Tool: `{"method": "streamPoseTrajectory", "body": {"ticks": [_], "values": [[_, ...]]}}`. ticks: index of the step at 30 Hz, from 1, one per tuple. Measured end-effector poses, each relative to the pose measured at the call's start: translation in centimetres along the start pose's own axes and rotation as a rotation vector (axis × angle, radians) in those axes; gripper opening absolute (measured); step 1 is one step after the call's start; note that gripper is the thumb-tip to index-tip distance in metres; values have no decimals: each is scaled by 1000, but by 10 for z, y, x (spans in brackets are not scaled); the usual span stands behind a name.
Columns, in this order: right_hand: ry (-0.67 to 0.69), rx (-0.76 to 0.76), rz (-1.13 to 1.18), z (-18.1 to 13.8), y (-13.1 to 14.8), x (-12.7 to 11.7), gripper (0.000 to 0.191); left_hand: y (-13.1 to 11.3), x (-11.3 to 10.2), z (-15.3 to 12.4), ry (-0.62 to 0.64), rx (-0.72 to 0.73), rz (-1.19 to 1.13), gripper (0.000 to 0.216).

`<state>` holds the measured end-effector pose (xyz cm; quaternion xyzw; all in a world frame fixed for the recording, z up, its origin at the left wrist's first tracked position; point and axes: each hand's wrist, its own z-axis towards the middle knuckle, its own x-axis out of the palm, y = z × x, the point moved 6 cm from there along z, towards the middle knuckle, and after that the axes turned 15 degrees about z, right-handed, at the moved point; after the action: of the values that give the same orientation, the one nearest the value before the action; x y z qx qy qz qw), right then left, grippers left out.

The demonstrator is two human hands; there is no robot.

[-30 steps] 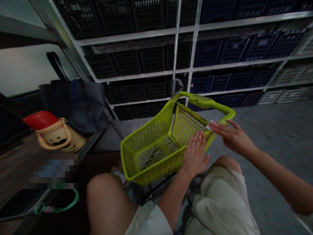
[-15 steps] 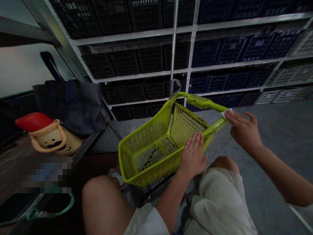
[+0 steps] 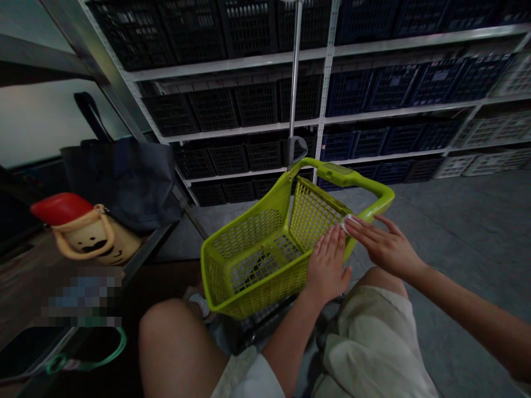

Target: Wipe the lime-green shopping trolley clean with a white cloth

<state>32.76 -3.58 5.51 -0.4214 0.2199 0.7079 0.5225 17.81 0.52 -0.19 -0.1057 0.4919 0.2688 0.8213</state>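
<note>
A lime-green shopping cart [image 3: 257, 293] stands in front of me, its basket bare inside and its looped handle at the right. My left hand [image 3: 327, 268] lies on the near basket rim with fingers stretched flat and thumb apart. Just right of it, my right hand [image 3: 388, 246] presses a folded white wipe [image 3: 349, 221] against the rim where the handle begins. The wipe is mostly covered by the fingers, so whether it is paper or cloth I cannot tell. A metal pole [image 3: 295, 77] with a grey bracket rises from the cart's far side.
White shelving [image 3: 249, 130] with rows of black, blue and white crates runs along the back. At left, a bench holds a dark tote bag [image 3: 124, 177], a cartoon-faced pouch with a red top [image 3: 93, 232] and a green cord [image 3: 120, 345]. My knees flank the cart's near side.
My right hand has slid the white wipe leftward and down from the handle's outer corner to the rim beside my left hand. My left hand and the cart have stayed in place.
</note>
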Motion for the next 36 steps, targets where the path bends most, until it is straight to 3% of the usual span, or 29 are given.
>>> {"method": "streamPoseTrajectory", "body": {"ticks": [2,5,7,11,13,17,19,23,25,30,32,35,36], "values": [[-1,11,-10,-1,-8,-2,72,0,0,0,-1,-1,4,87],[-171,249,-120,-2,-37,-16,60,0,-1,0,-4,-4,11,86],[-223,337,-148,-2,-38,-17,57,0,-1,-1,-8,-4,10,87],[-15,69,11,8,-1,4,71,0,-1,-1,-22,5,-30,87],[49,-2,50,7,-1,5,74,0,-1,-1,-27,7,-54,87],[-115,280,-105,1,-43,-16,60,1,-1,-1,-15,0,-38,87],[-180,358,-150,-1,-43,-17,59,0,-1,-1,-5,2,-24,86],[9,11,-4,5,0,4,71,0,-3,0,-8,1,-20,86],[58,-38,20,4,0,4,70,0,-3,0,-7,-2,-17,87],[-183,346,-140,-2,-42,-18,57,0,-2,0,5,2,21,88],[-141,252,-101,2,-29,-9,61,0,-1,0,4,4,20,87],[65,-52,42,5,-2,10,72,0,-1,0,10,2,15,86],[96,-89,60,4,-1,10,74,0,-2,0,12,2,17,86]]}}
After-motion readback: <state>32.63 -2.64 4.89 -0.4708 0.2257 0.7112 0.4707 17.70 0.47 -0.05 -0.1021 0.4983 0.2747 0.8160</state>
